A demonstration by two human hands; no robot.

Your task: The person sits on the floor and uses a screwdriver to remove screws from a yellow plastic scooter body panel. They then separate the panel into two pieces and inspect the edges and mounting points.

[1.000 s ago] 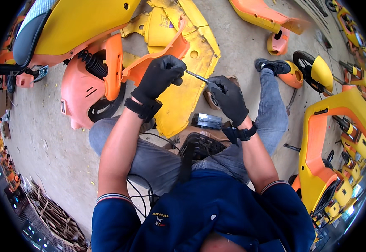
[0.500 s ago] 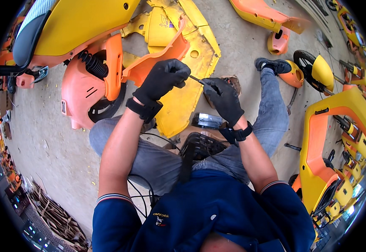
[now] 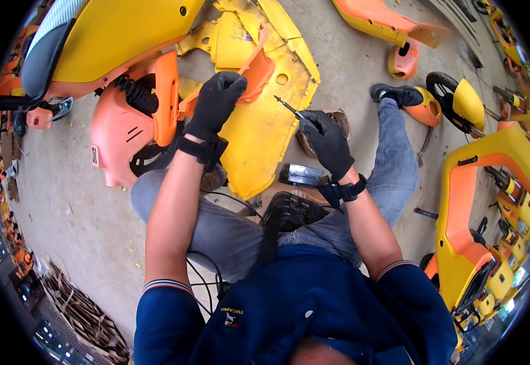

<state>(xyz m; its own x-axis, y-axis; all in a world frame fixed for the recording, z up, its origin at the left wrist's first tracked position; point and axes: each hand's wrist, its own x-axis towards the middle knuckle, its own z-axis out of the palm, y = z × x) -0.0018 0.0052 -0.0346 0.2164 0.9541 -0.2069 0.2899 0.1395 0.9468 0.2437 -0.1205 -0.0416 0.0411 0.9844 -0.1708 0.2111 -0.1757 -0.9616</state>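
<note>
My left hand (image 3: 216, 103), in a black glove, grips the edge of an orange plastic panel (image 3: 258, 72) that lies over a yellow scooter body panel (image 3: 265, 131). My right hand (image 3: 329, 143), also gloved in black, holds a thin screwdriver (image 3: 289, 108) whose tip points up and left, a little apart from the orange panel. I sit on the concrete floor with both jeans-clad legs stretched out under the panels.
An orange scooter shell (image 3: 122, 125) and a large yellow body part with a grey seat (image 3: 104, 39) lie at the left. A yellow-and-orange frame (image 3: 478, 201) stands at the right. A small black box (image 3: 301, 174) rests by my right knee. More orange parts (image 3: 386, 18) lie at the top.
My right hand has drawn the screwdriver back to the right, away from the orange panel. My left hand keeps its grip on the panel and has shifted slightly.
</note>
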